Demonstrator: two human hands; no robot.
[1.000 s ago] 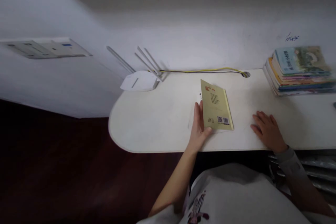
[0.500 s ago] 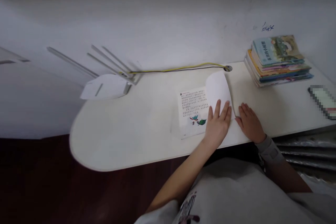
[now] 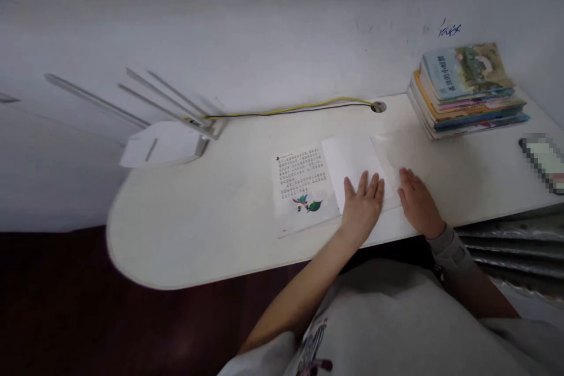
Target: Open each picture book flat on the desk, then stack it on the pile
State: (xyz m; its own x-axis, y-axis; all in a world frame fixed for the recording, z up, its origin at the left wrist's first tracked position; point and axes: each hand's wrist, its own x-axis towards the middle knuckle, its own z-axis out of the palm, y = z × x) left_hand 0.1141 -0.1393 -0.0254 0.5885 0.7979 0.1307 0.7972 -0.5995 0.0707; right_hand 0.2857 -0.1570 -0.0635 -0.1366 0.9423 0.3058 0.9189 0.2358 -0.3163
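A printed page (image 3: 304, 179) with rows of text and a coloured picture of an insect and a leaf lies on the white desk. Over its right side rests a blank white sheet (image 3: 350, 155), now flat. My left hand (image 3: 363, 205) presses on that sheet, palm down with fingers spread. Something thin and clear seems to stick out past the sheet's right edge, though its outline is faint. My right hand (image 3: 418, 202) lies flat beside it, fingers stretched out, holding nothing. A grey band (image 3: 447, 247) wraps the right wrist.
A stack of books (image 3: 469, 94) stands at the back right, with a phone-like blurred object (image 3: 544, 161) near the right edge. At the left sits a white router (image 3: 163, 144) with antennas. Yellow and black cables (image 3: 286, 110) run along the wall to a desk hole (image 3: 379, 107).
The white sheet, curled up under my left hand before, has come down flat. More of the printed page shows. My right hand stays at the right side, and the view has shifted slightly.
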